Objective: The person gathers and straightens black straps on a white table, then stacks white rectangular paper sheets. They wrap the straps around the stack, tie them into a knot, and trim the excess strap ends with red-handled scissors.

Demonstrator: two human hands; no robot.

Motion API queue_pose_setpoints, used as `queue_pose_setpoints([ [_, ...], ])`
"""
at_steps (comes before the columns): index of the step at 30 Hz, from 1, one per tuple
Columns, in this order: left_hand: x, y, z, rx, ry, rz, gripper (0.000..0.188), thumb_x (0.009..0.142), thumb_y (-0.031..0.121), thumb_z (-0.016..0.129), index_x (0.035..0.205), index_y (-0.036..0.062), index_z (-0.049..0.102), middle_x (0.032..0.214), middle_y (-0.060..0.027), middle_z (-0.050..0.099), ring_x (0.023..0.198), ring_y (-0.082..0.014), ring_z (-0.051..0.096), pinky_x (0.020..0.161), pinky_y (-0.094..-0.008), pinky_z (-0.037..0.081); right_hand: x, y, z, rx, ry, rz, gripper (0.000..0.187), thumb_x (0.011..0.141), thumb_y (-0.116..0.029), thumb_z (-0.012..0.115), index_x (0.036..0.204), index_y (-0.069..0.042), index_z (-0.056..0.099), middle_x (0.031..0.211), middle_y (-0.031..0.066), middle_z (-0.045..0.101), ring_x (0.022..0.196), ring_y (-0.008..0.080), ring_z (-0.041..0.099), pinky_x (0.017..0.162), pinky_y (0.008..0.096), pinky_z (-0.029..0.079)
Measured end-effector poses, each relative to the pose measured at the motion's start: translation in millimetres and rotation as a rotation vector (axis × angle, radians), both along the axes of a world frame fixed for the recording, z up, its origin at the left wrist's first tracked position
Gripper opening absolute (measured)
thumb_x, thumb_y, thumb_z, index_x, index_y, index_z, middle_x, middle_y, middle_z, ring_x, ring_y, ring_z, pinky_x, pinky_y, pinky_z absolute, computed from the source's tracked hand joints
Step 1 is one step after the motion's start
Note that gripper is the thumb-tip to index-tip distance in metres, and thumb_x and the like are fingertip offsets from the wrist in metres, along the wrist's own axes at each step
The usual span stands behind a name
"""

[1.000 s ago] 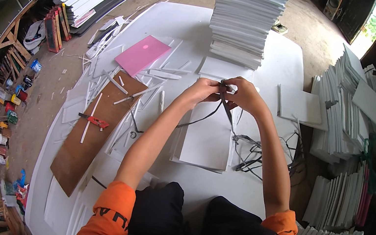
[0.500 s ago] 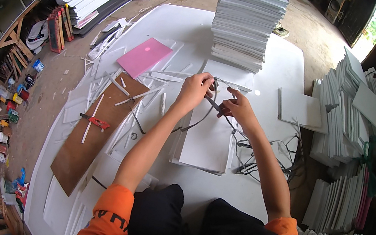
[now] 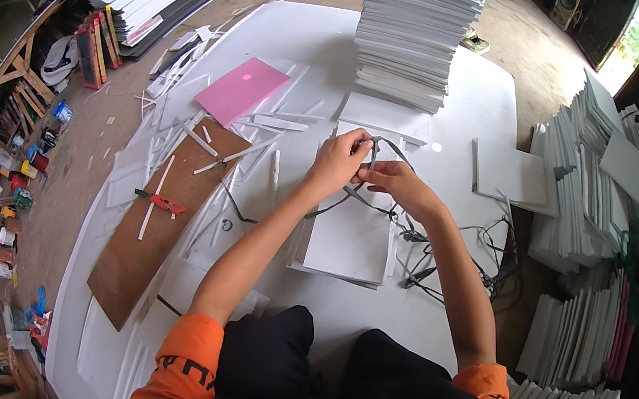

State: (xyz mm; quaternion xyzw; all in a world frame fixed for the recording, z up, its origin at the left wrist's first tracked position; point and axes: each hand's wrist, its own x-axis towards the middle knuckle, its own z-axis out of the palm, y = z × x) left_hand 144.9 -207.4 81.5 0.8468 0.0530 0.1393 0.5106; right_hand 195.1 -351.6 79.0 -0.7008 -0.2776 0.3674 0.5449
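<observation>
My left hand [image 3: 337,162] is closed on a dark grey strap [image 3: 352,194], pinching it above a stack of white sheets [image 3: 350,238]. Close beside it, my right hand [image 3: 396,185] has its fingers drawn together on the same strap, and a loop of it arcs up over both hands. The strap runs down across the top of the stack and trails to the right. A tangle of dark strap [image 3: 452,264] lies on the white table there. My fingers partly hide where the strap crosses.
A tall stack of white sheets [image 3: 415,34] stands at the table's far side. On the left are a pink sheet [image 3: 243,92], a brown board [image 3: 124,268], a red cutter [image 3: 165,204] and white offcut strips. More stacked sheets [image 3: 585,176] stand along the right.
My right hand has moved in against my left, its fingers drawing together. The strap now makes a raised loop over both hands. The view has shifted slightly.
</observation>
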Motion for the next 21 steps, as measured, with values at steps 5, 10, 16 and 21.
queue_pose_setpoints([
  [5, -3.3, 5.5, 1.3, 0.172, -0.116, 0.093, 0.017, 0.083, 0.020, 0.048, 0.087, 0.0045, 0.053, 0.061, -0.0124, 0.056, 0.059, -0.0295, 0.056, 0.052, -0.0365, 0.041, 7.6, -6.9, 14.0, 0.281, 0.344, -0.222, 0.025, 0.086, -0.023, 0.041, 0.088, 0.000, 0.052, 0.066, 0.0048, 0.052, 0.061, 0.0131, 0.052, 0.069, 0.0280, 0.046],
  [10, -6.4, -2.0, 4.8, 0.360, -0.151, 0.048, 0.015, 0.083, 0.019, 0.049, 0.089, 0.0062, 0.054, 0.071, -0.0123, 0.056, 0.062, -0.0295, 0.054, 0.055, -0.0374, 0.041, 3.7, -22.8, 51.9, -0.038, -0.017, -0.156, 0.021, 0.085, -0.020, 0.047, 0.081, 0.000, 0.056, 0.047, -0.0048, 0.030, 0.042, 0.0057, 0.028, 0.046, 0.0221, 0.037],
  [16, -15.8, -2.3, 13.5, 0.462, -0.110, -0.147, 0.017, 0.081, 0.020, 0.051, 0.088, 0.0044, 0.055, 0.077, -0.0117, 0.053, 0.067, -0.0303, 0.052, 0.060, -0.0376, 0.041, 22.2, -48.8, 104.8, -0.428, -0.637, -0.061, 0.014, 0.076, -0.016, 0.058, 0.074, -0.002, 0.064, 0.056, -0.0002, 0.053, 0.045, 0.0064, 0.041, 0.040, 0.0218, 0.035],
  [21, -28.0, 12.4, 6.8, 0.419, -0.157, -0.187, 0.023, 0.080, 0.023, 0.053, 0.087, 0.0008, 0.054, 0.074, -0.0130, 0.052, 0.062, -0.0283, 0.051, 0.058, -0.0349, 0.040, 67.7, -63.4, 156.7, -0.650, -0.751, -0.074, 0.022, 0.073, -0.026, 0.064, 0.068, -0.005, 0.063, 0.057, -0.0011, 0.056, 0.046, 0.0066, 0.043, 0.042, 0.0209, 0.035],
])
